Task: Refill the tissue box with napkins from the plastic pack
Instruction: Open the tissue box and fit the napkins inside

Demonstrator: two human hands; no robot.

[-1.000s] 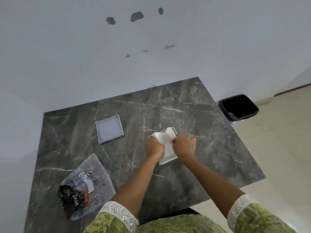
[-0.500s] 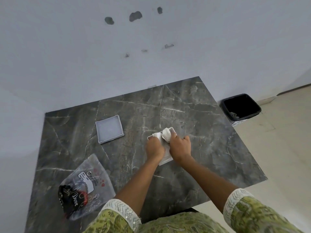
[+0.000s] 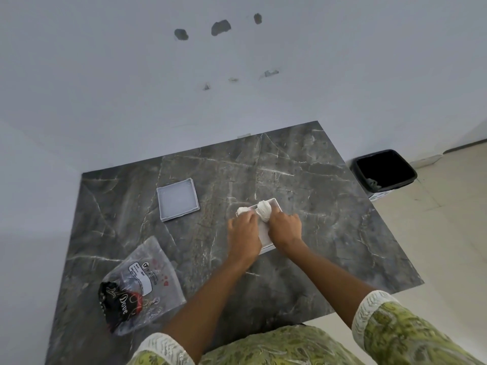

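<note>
A white tissue box [image 3: 276,205] lies in the middle of the dark marble table [image 3: 316,206]. A stack of white napkins [image 3: 264,209] bulges up, folded, at the box's far end. My left hand [image 3: 243,237] presses on the napkins' left side and covers part of the box. My right hand [image 3: 286,227] grips the curled fold of napkins from the right. The box's grey square lid [image 3: 178,203] rests apart, to the left. The flattened clear plastic pack [image 3: 139,288] with a dark printed label lies near the table's front left.
A black waste bin [image 3: 384,172] stands on the pale floor beyond the table's right edge. A white wall with dark marks runs along the table's far side. My green patterned sleeves show at the bottom.
The napkins were spread flat over the box; both hands have since bent them into a tight curled fold, pressed lower into the box. My right hand shifted left and slightly away from me.
</note>
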